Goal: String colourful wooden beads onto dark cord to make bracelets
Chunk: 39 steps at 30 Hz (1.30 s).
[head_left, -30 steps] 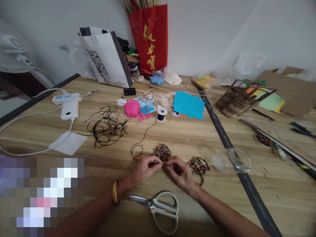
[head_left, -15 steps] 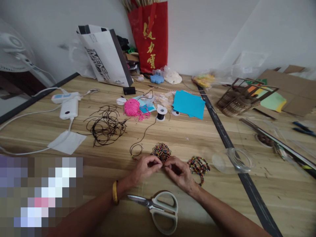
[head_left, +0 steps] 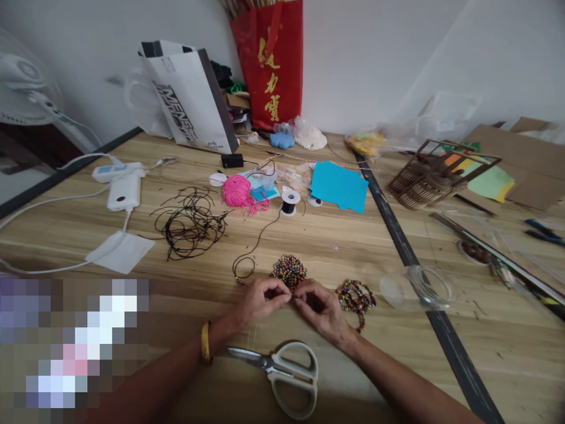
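Observation:
My left hand [head_left: 260, 305] is closed in a pinch, its fingertips almost meeting those of my right hand [head_left: 322, 309]. A thin black cord [head_left: 258, 240] with a few beads on it runs from a spool [head_left: 289, 203] into my left hand. My right hand pinches too, on something too small and dark to make out. Just beyond the fingertips lies a pile of small multicoloured beads [head_left: 288, 271]. Strung beads [head_left: 355, 295] lie coiled by my right wrist. Scissors with pale handles [head_left: 291, 372] rest below both hands, blades toward the left.
At left are a tangle of black cord [head_left: 192, 227] and a white power bank [head_left: 123, 191] with cables. Pink yarn [head_left: 237, 190] and blue sheets [head_left: 339, 185] lie farther back. A clear round lid [head_left: 392, 291] and a woven basket [head_left: 419, 182] are to the right.
Both hands stay pinched together at nearly the same spot. The view has shifted very slightly; nothing on the table has visibly moved.

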Each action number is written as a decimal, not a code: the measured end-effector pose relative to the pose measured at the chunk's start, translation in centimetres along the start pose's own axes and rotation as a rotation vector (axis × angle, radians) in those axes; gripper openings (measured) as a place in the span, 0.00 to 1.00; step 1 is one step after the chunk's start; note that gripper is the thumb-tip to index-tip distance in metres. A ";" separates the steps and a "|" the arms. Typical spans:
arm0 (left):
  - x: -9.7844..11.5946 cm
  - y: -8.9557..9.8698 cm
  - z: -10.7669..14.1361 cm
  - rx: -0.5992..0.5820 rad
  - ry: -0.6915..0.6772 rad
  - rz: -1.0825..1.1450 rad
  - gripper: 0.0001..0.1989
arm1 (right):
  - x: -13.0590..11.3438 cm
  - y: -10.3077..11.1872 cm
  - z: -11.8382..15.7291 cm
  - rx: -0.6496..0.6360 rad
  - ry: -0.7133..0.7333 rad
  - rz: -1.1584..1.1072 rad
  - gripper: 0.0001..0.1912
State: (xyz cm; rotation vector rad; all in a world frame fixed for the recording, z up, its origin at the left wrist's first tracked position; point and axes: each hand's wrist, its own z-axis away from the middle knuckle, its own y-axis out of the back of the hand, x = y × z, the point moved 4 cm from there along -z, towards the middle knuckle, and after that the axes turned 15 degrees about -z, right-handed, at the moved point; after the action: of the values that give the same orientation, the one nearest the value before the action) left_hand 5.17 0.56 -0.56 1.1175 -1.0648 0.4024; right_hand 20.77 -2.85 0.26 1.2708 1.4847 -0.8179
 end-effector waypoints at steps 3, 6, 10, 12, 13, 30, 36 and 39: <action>0.0 0.1 0.0 -0.001 -0.004 -0.009 0.08 | 0.0 0.0 -0.1 -0.006 0.018 0.002 0.02; 0.1 0.1 0.1 -0.008 0.000 -0.020 0.08 | -0.2 0.0 -0.2 -0.004 0.037 0.015 0.02; 0.3 0.2 0.1 -0.017 0.007 -0.031 0.08 | -0.5 0.0 -0.3 -0.008 0.059 0.032 0.02; 0.3 0.2 0.1 -0.017 0.011 -0.033 0.08 | -0.5 0.0 -0.3 -0.009 0.066 0.027 0.01; 0.4 0.2 0.1 -0.016 0.014 -0.034 0.08 | -0.6 -0.1 -0.3 -0.009 0.065 0.025 0.02; 0.3 0.0 0.2 -0.019 -0.001 -0.021 0.06 | -0.2 -0.2 -0.3 -0.051 0.056 0.036 0.02; 0.4 0.3 0.2 -0.018 -0.020 -0.055 0.07 | -0.2 0.0 -0.3 -0.041 0.068 0.045 0.03; 0.5 0.4 0.2 -0.011 -0.036 -0.066 0.07 | -0.1 0.0 -0.3 -0.042 0.074 0.049 0.03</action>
State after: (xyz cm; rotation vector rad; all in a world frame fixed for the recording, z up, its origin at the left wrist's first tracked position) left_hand 4.98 0.46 0.06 1.1503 -1.0576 0.3252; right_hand 20.75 -2.61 0.45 1.3136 1.5152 -0.7109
